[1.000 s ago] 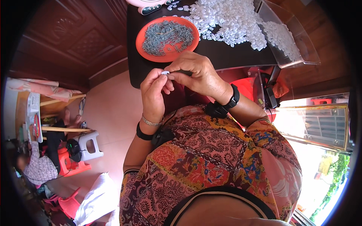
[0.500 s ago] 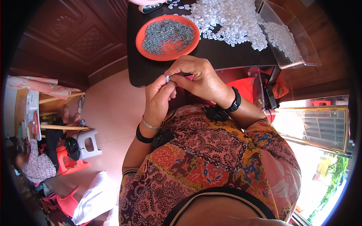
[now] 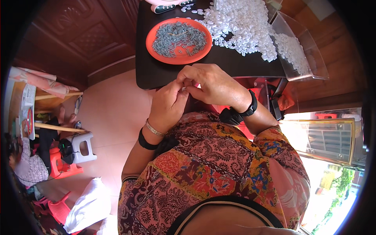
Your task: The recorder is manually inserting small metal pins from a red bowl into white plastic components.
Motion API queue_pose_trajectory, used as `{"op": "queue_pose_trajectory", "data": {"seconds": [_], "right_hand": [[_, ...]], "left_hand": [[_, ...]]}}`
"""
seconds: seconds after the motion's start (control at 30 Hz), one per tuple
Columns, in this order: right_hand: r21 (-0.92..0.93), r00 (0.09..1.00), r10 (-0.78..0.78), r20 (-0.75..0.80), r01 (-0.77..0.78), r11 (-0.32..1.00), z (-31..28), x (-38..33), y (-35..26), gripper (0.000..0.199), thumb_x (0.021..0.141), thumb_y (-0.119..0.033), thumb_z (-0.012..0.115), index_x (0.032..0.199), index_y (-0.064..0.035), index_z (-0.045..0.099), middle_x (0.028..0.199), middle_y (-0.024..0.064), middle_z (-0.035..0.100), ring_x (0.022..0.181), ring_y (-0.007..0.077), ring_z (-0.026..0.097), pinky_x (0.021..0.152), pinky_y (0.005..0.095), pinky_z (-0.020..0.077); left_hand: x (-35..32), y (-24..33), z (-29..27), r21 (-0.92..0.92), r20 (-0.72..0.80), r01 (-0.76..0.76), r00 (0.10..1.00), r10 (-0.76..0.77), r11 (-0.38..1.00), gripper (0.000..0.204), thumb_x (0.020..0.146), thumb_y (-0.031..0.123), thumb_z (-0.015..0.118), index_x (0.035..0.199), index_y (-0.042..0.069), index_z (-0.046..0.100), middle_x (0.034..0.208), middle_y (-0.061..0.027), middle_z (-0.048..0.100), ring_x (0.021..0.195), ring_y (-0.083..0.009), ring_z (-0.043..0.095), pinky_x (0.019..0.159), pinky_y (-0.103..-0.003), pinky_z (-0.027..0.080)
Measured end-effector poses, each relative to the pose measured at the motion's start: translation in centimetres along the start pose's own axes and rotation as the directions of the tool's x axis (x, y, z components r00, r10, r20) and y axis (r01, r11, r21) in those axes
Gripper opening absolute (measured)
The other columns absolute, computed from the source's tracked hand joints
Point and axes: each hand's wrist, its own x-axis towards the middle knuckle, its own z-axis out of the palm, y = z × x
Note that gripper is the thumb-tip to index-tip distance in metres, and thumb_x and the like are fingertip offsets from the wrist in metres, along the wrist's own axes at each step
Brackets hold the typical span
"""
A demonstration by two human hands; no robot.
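My left hand (image 3: 169,103) and my right hand (image 3: 215,84) meet just off the near edge of the dark table, fingers pinched together. Between the left thumb and forefinger sits a small white plastic piece (image 3: 183,89), mostly covered by the fingers. The right fingertips press in against it from the other side; whatever else they grip is hidden. Just beyond the hands lies an orange plate (image 3: 150,50) heaped with small grey, slender pieces (image 3: 172,42). Farther right spreads a large pile of clear-white oval plastic pieces (image 3: 243,23).
A clear plastic tray (image 3: 320,66) holding more white pieces leans at the table's right end. A pink object (image 3: 160,7) stands at the far edge. On the left are a grey stool (image 3: 88,147), a red stool (image 3: 56,162), a white sack (image 3: 92,203) and another person (image 3: 33,168).
The white piece, plainly visible between the fingers before, is now mostly covered as the hands have closed in on each other. The whole view has shifted slightly.
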Motion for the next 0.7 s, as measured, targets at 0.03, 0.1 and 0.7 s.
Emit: {"op": "queue_pose_trajectory", "data": {"seconds": [0.03, 0.1, 0.7], "right_hand": [[-0.043, 0.997, 0.029, 0.066, -0.026, 0.999, -0.3, 0.2, -0.3, 0.021, 0.072, 0.0, 0.064, 0.092, -0.0028, 0.059, 0.083, 0.0116, 0.064, 0.076, 0.0291, 0.064, 0.066, 0.0369, 0.0514], [-0.09, 0.989, 0.057, 0.136, -0.045, 0.995, -0.4, 0.5, -0.5, 0.025, 0.072, 0.002, 0.067, 0.096, -0.0017, 0.06, 0.085, 0.0106, 0.064, 0.077, 0.0271, 0.065, 0.067, 0.0339, 0.0529], [-0.689, 0.922, 0.111, 0.37, 0.192, 0.699, -0.7, 7.6, 8.2, 0.012, 0.073, -0.009, 0.059, 0.08, -0.008, 0.068, 0.076, 0.0124, 0.063, 0.075, 0.0334, 0.062, 0.066, 0.0418, 0.05]], "left_hand": [[-0.1, -0.2, -0.2, 0.034, 0.024, 0.003, 1.0, -0.003, 0.999, 0.013, 0.085, 0.011, 0.054, 0.091, 0.0, 0.058, 0.078, -0.0201, 0.06, 0.074, -0.0386, 0.06, 0.064, -0.042, 0.047], [-0.2, -0.4, -0.5, 0.066, 0.04, 0.006, 0.999, -0.009, 0.998, 0.013, 0.084, 0.011, 0.054, 0.09, 0.0, 0.058, 0.078, -0.0199, 0.06, 0.075, -0.0381, 0.06, 0.064, -0.043, 0.047], [-0.3, -2.3, -2.0, -0.6, 0.024, 0.338, 0.913, -0.406, 0.725, 0.02, 0.092, 0.018, 0.049, 0.079, 0.004, 0.056, 0.065, 0.0004, 0.05, 0.057, -0.008, 0.047, 0.053, -0.022, 0.035]]}}
